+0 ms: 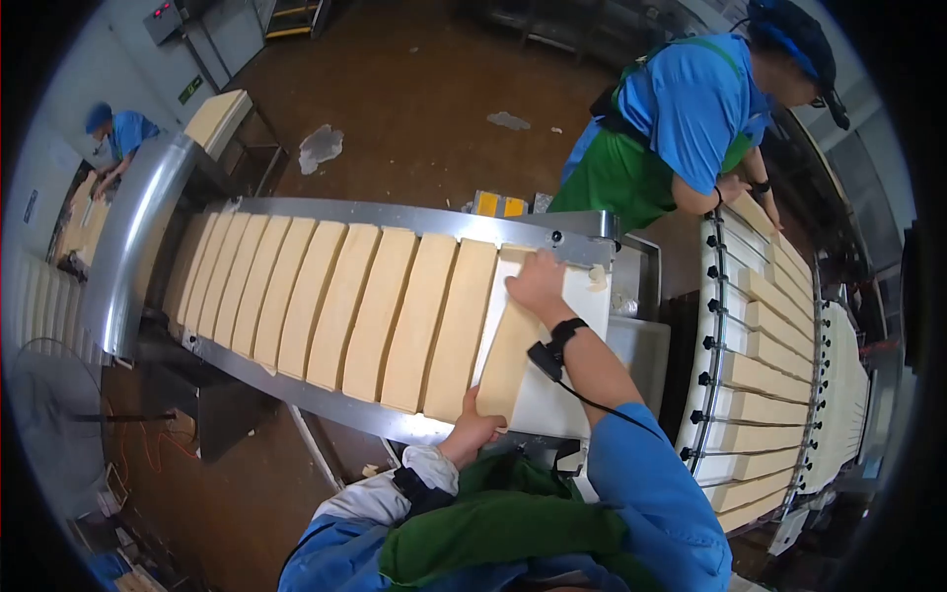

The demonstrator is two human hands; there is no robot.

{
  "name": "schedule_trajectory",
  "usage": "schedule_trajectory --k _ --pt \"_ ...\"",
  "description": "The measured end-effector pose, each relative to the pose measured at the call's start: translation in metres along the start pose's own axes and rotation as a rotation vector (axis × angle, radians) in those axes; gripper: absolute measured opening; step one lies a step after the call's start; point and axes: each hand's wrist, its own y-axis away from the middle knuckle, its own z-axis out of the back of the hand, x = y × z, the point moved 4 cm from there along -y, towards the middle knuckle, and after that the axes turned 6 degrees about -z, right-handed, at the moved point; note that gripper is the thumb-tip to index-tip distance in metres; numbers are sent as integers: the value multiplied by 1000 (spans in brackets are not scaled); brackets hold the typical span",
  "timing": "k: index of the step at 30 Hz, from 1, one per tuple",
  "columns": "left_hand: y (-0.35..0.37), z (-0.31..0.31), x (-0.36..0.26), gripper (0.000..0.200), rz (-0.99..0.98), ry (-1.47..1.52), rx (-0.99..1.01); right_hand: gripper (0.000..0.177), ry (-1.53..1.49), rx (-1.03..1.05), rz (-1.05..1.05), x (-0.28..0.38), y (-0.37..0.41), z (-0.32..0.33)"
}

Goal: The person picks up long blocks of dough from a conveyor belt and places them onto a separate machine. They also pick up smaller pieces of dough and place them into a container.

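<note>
A long, pale slab that looks like dough [508,360] lies at the right end of a row on the conveyor, slightly skewed and bent. My right hand [538,284] grips its far end, fingers curled over the edge. At the near end, my left hand [475,432] grips it with the thumb up along the side and the other fingers partly hidden. Just left of it, the neighbouring slab [461,331] heads a row of several similar slabs [326,306] lying side by side. White belt [550,395] shows to the right of the held slab.
Metal side rails [395,214] border the conveyor. A second conveyor [710,395] with rods and more slabs runs along the right, where a co-worker [681,118] handles a slab. Another person [128,133] works at far left beyond a curved metal cover [148,237]. A grey bin [641,360] stands between conveyors.
</note>
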Motion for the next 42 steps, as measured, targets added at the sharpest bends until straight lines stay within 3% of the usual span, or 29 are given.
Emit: schedule_trajectory --k 3,6,9,12,14,18,21,26,28,30,33,36,39,42 --pt "-15 -4 2 95 -184 -408 54 57 70 -59 -78 -63 10 14" --pt "-10 -14 -23 97 -319 -802 101 73 -102 66 -220 -132 35 33" --pt "-11 -26 -29 100 -475 -988 114 90 -338 278 -224 -190 77 43" --pt "-15 -37 -31 96 -509 -1142 11 113 -624 147 195 -226 122 33" --pt "-27 -41 -28 88 -486 -1269 -77 92 -390 204 209 -228 152 32" --pt "-23 -58 -41 76 -479 -1280 -62 58 -336 -57 -88 -228 201 22" --pt "-16 -96 -48 73 -459 -1345 37 54 -128 -255 -281 -256 247 37" --pt "36 -237 -61 72 -666 -1130 451 55 -241 -419 -505 -380 355 113" --pt "51 -286 -46 72 -659 -974 644 49 -290 -257 -594 -434 396 135" --pt "65 -322 -25 72 -605 -823 817 58 -303 -170 -603 -480 429 145" --pt "89 -360 0 73 -352 -817 872 68 -403 -26 -534 -559 454 98" --pt "96 -380 15 71 -245 -779 866 73 -527 19 -391 -579 450 84" --pt "104 -394 18 74 -269 -765 913 70 -719 232 -555 -592 448 74" --pt "115 -417 19 76 -248 -702 932 73 -354 25 -659 -598 455 79"
